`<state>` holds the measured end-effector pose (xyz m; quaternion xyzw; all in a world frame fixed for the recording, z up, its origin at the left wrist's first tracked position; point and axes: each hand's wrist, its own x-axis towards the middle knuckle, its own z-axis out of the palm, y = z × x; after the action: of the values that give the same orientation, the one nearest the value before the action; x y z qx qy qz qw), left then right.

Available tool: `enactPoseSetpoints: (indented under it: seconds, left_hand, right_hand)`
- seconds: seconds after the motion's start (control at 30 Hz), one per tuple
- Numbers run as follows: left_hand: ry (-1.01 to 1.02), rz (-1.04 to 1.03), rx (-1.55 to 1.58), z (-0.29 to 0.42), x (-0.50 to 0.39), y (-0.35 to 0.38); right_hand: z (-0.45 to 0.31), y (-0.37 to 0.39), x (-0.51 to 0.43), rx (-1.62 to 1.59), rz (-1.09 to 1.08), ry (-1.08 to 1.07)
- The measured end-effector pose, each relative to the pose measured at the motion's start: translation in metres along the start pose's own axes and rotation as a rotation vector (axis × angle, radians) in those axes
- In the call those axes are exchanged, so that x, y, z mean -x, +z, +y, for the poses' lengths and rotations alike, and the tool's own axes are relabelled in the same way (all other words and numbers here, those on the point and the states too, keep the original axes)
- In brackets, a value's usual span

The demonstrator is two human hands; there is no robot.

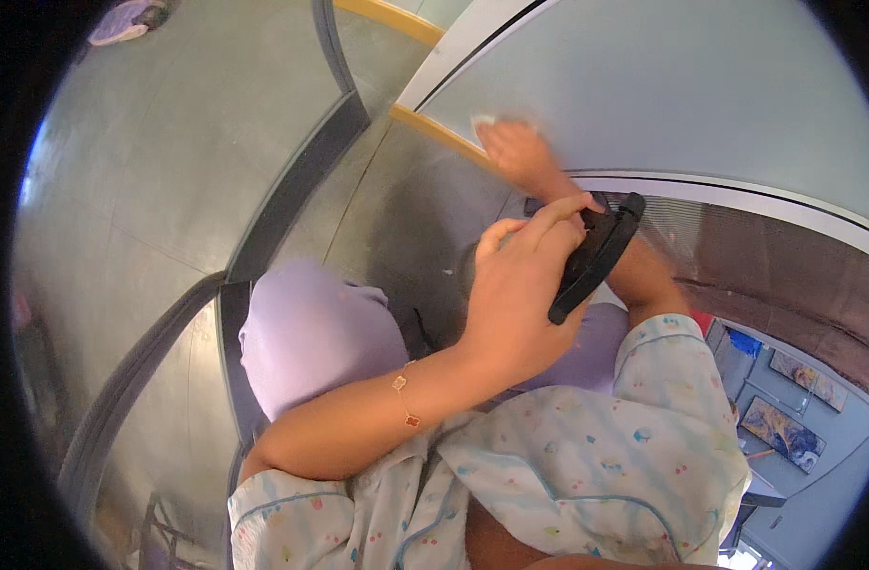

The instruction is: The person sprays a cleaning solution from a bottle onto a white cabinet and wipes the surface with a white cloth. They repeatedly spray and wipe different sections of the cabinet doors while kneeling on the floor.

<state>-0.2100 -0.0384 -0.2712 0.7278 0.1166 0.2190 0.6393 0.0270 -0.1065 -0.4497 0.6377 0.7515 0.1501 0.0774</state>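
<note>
My left hand (pixel 527 285), with a thin bracelet at its wrist, grips a dark object with a curved black band (pixel 598 260). This object lies in front of my right forearm and hides part of it. Farther up, my right hand (pixel 516 149) is blurred, its fingers curled around a small white thing (pixel 483 122) that is too blurred to name. That hand is beside the lower edge of a pale grey-blue panel (pixel 655 92). My knee in lilac cloth (pixel 320 335) shows below and left of the hands.
A wooden strip (pixel 434 135) and a white edge run along the panel. Brown material (pixel 783 306) lies at the right. Dark grey bands (pixel 292 192) cross before the grey floor (pixel 170 142) at the left. Pictures (pixel 783 434) hang on a wall at the lower right.
</note>
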Motion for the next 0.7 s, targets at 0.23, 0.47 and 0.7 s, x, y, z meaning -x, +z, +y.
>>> enactPoseSetpoints:
  seconds: [0.23, 0.47, 0.7]
  left_hand:
    - [-0.012, -0.018, -0.019, 0.009, 0.004, -0.004]
    - [-0.014, -0.094, -0.004, 0.018, 0.003, 0.004]
    - [-0.007, -0.163, -0.053, 0.018, 0.01, 0.007]
  right_hand:
    - [0.001, -0.038, 0.014, -0.005, -0.04, 0.077]
    - [0.015, -0.082, 0.043, -0.072, -0.054, 0.193]
    - [-0.006, -0.051, 0.055, 0.023, -0.294, 0.219]
